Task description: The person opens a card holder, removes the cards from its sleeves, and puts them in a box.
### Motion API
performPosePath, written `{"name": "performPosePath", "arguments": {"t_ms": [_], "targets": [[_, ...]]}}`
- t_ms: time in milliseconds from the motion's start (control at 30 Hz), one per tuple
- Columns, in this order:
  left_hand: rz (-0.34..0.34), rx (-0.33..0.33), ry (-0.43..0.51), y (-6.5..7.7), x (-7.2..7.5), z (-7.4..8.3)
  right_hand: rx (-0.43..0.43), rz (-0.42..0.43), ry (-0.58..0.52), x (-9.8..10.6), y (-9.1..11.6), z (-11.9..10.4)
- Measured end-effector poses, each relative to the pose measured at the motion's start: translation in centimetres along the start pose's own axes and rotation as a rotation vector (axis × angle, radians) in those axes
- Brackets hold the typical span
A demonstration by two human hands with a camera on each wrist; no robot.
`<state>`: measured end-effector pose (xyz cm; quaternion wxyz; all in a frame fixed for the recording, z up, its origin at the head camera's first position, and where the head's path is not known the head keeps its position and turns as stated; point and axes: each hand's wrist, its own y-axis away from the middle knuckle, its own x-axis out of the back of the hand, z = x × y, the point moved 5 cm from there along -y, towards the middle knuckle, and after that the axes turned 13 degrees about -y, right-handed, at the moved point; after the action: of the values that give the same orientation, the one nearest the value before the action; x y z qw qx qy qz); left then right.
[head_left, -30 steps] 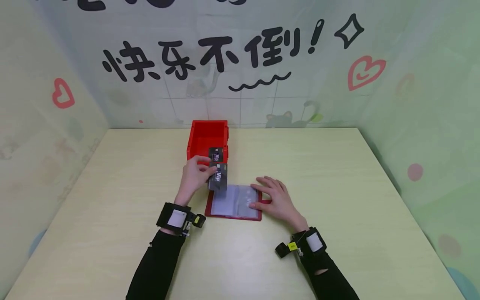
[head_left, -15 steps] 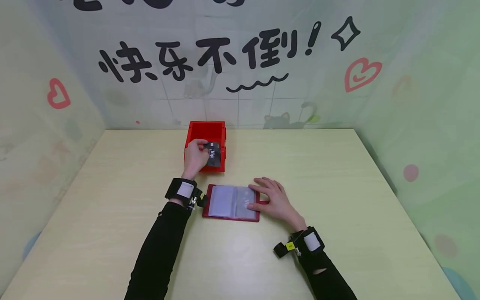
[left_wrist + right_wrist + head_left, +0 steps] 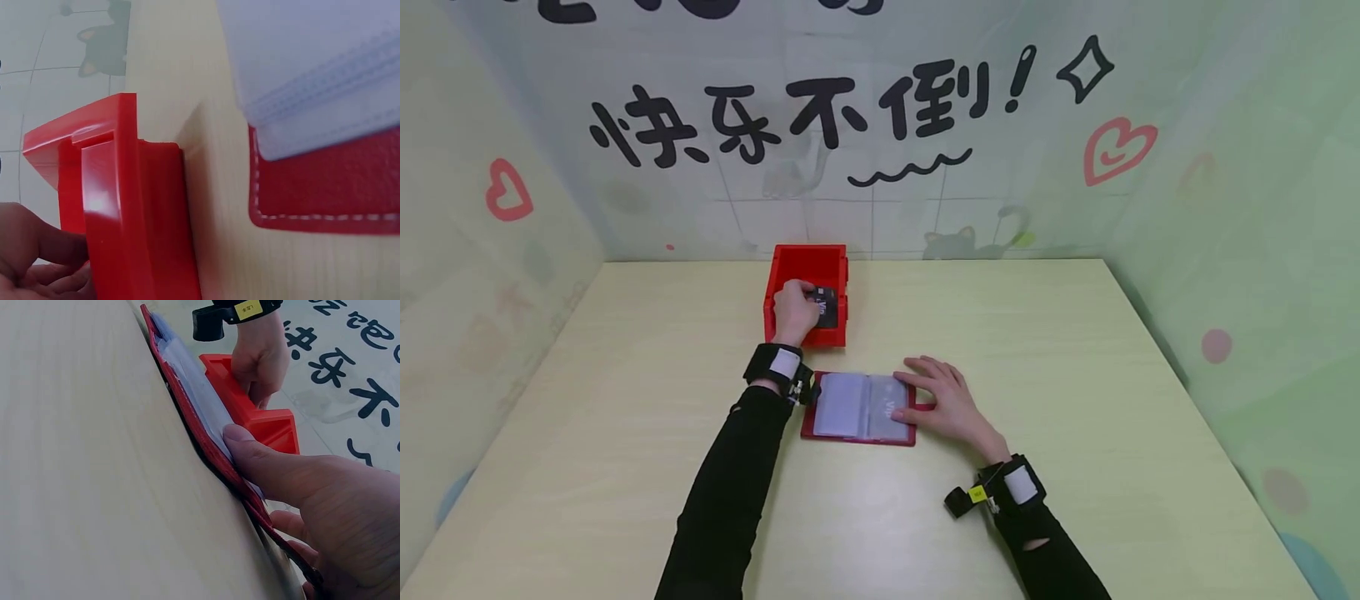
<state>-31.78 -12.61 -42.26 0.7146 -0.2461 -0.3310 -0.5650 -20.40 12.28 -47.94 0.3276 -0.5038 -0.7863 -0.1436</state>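
Note:
My left hand point(image 3: 795, 310) is inside the red plastic box point(image 3: 808, 261), its fingers pinching the left edge of a black card point(image 3: 828, 310) marked Vip. In the left wrist view the curled left fingers point(image 3: 59, 250) are partly behind the box wall, and the card is hidden. An open card holder point(image 3: 840, 406) with a dark red cover and clear sleeves lies just in front of the box. My right hand point(image 3: 951, 407) rests on its right side. The right thumb point(image 3: 244, 439) presses on the sleeves, with white lettering visible under the right sleeve.
The box stands near the back edge of the pale wooden table point(image 3: 1037, 333), close to a printed backdrop point(image 3: 700, 208). A short red strap point(image 3: 925, 407) of the holder sticks out under the right hand.
My left hand has carried the Vip card from over the holder back and down into the box. The right hand stays on the holder.

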Motion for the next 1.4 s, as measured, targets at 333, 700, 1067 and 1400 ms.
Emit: {"name": "performPosePath", "arguments": {"t_ms": [333, 700, 1067, 1400], "targets": [[-0.022, -0.049, -0.188, -0.2, -1.0, 0.0, -0.003, 0.002, -0.004, 0.0, 0.0, -0.2], [-0.066, -0.041, -0.355, 0.6, -1.5, 0.5, -0.007, 0.002, 0.004, 0.1, 0.0, -0.3], [0.055, -0.282, -0.14, 5.6, 0.6, 1.3, -0.027, 0.012, -0.013, 0.1, -0.1, -0.3], [-0.371, -0.414, -0.129, 13.3, -1.9, -0.4, -0.015, 0.033, -0.028, 0.5, -1.1, -1.8]]}}
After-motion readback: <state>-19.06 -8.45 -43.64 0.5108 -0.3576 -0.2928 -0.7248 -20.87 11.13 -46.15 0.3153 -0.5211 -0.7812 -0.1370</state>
